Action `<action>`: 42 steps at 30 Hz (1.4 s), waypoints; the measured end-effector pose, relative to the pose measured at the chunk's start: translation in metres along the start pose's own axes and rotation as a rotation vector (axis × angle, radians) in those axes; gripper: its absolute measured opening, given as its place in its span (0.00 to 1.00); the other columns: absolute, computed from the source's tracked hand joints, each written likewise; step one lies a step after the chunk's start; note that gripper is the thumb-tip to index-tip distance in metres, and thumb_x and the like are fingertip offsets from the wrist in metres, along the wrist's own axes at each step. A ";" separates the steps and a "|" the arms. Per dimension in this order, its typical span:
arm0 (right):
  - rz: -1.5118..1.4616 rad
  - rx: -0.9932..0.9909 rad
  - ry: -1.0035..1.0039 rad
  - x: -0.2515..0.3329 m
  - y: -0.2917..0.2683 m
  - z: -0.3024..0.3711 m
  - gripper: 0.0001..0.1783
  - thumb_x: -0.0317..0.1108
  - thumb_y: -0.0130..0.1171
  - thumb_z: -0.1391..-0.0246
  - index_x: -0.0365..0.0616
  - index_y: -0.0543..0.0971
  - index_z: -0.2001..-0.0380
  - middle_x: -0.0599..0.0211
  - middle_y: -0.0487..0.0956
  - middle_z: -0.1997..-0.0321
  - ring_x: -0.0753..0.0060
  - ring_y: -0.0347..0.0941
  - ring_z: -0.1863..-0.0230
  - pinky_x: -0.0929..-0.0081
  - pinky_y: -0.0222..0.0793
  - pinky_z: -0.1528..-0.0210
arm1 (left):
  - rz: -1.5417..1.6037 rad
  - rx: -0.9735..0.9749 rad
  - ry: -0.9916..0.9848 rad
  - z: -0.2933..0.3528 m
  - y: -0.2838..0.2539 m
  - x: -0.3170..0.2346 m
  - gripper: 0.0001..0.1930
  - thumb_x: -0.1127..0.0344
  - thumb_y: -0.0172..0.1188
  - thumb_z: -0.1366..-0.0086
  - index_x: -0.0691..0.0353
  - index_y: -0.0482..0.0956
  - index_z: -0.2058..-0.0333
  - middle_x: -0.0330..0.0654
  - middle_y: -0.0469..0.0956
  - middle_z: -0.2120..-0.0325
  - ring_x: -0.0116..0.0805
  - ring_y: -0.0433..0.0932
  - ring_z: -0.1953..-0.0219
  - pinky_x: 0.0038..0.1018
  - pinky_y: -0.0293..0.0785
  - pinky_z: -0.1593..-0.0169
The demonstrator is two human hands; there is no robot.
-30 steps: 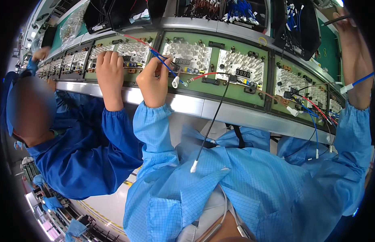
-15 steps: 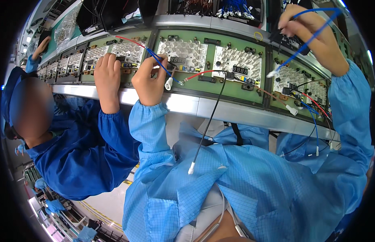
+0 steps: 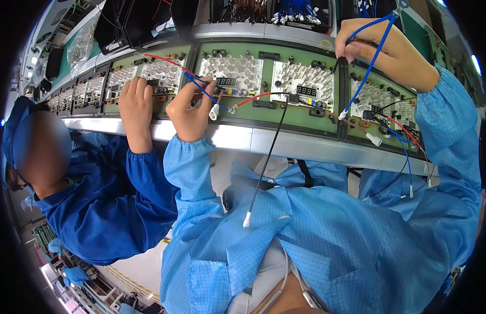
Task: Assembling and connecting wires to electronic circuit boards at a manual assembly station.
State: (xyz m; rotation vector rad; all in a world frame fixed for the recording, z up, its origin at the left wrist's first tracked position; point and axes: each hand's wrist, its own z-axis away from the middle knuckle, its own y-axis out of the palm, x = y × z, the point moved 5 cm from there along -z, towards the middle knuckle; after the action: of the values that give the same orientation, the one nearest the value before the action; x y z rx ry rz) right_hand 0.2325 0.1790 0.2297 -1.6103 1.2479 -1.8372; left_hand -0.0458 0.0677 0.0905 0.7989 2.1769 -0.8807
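Blue wire point(image 3: 190, 77) crossed the left hand point(image 3: 189, 112), whose thumb and forefinger nearly met beside a white circuit board point(image 3: 232, 65), though what they gripped could not be told; a white connector point(image 3: 214, 112) hung just below the fingertips. Next came a second board point(image 3: 305, 73), with a red wire point(image 3: 258, 95) and a black wire point(image 3: 274, 141) meeting at its lower left. Farthest right, the right hand point(image 3: 397, 57), thumb and forefinger pinched together, held a looped blue wire point(image 3: 391, 23), its white end point(image 3: 342, 114) over the dark divider point(image 3: 342, 83).

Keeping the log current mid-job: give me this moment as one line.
left hand: at circuit board, grip unclear | right hand: holding blue wire | co-worker's hand: over boards farther left
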 end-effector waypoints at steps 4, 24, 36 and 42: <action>-0.018 -0.022 0.000 0.000 0.001 0.003 0.08 0.30 0.48 0.40 0.38 0.73 0.70 0.67 0.69 0.70 0.76 0.67 0.70 0.80 0.66 0.65 | 0.005 0.010 0.008 -0.002 0.001 -0.003 0.06 0.75 0.64 0.45 0.65 0.81 0.67 0.42 0.81 0.76 0.26 0.81 0.74 0.19 0.75 0.71; -0.098 0.006 0.077 -0.018 0.019 0.002 0.08 0.31 0.51 0.42 0.37 0.75 0.68 0.65 0.75 0.71 0.75 0.72 0.68 0.77 0.69 0.63 | -0.016 0.079 -0.002 -0.005 0.012 0.004 0.06 0.74 0.64 0.44 0.65 0.81 0.67 0.42 0.81 0.75 0.25 0.81 0.73 0.19 0.75 0.71; -0.031 0.172 0.146 -0.046 0.064 -0.001 0.07 0.32 0.55 0.45 0.41 0.80 0.67 0.64 0.80 0.68 0.64 0.73 0.64 0.69 0.70 0.58 | 0.020 0.109 -0.040 -0.003 0.011 0.001 0.07 0.75 0.62 0.42 0.68 0.81 0.64 0.43 0.82 0.75 0.25 0.81 0.71 0.17 0.75 0.70; 0.025 0.142 0.113 -0.053 0.075 -0.002 0.07 0.32 0.54 0.45 0.44 0.80 0.66 0.66 0.80 0.67 0.65 0.74 0.63 0.69 0.70 0.59 | 0.041 0.167 -0.113 -0.001 0.013 0.008 0.07 0.80 0.57 0.40 0.73 0.78 0.61 0.43 0.80 0.69 0.30 0.81 0.65 0.22 0.76 0.60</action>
State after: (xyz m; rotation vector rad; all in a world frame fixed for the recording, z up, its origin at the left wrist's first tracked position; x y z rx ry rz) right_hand 0.2256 0.1818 0.1383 -1.4276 1.1499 -1.9770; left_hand -0.0414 0.0785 0.0800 0.8497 2.0014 -1.0717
